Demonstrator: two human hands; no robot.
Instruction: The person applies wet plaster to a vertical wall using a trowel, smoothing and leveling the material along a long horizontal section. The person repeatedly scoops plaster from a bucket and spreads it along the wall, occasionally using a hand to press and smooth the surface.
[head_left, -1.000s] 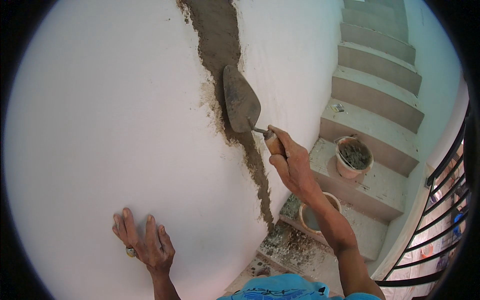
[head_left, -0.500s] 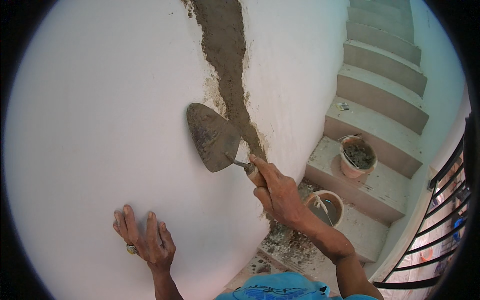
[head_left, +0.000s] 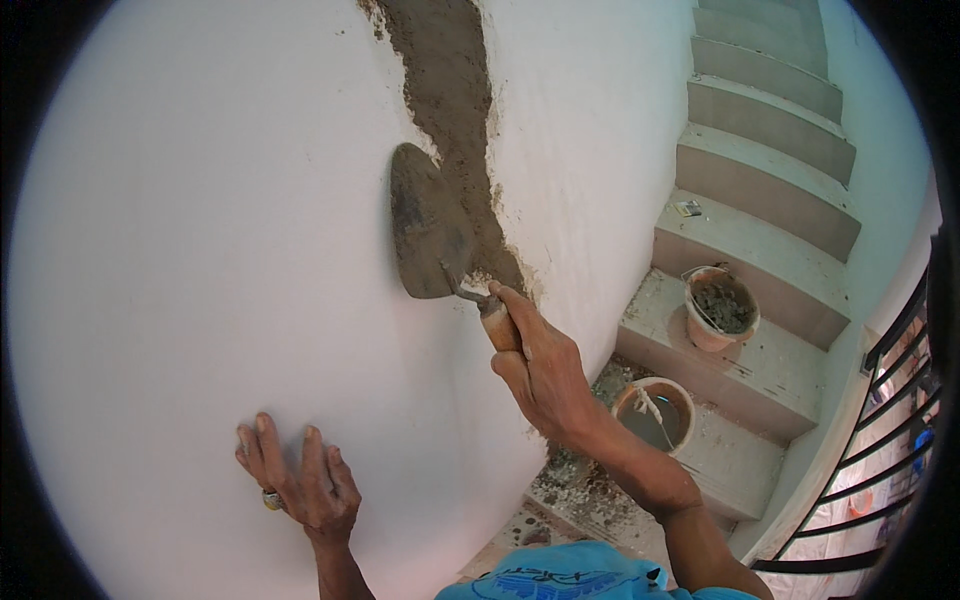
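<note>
in the head view, the right hand (head_left: 545,370) has its grip wrapped around the wooden handle (head_left: 501,328) of a bricklaying trowel (head_left: 428,225), whose blade overlaps the left edge of the mortar strip (head_left: 445,80) on the white wall (head_left: 230,250). the left hand (head_left: 308,485), fingers spread, appears braced there, farther left. smoothing the strip's edge seems the step in hand; the next move likely calls for a flat blade, evenly pressed.
</note>
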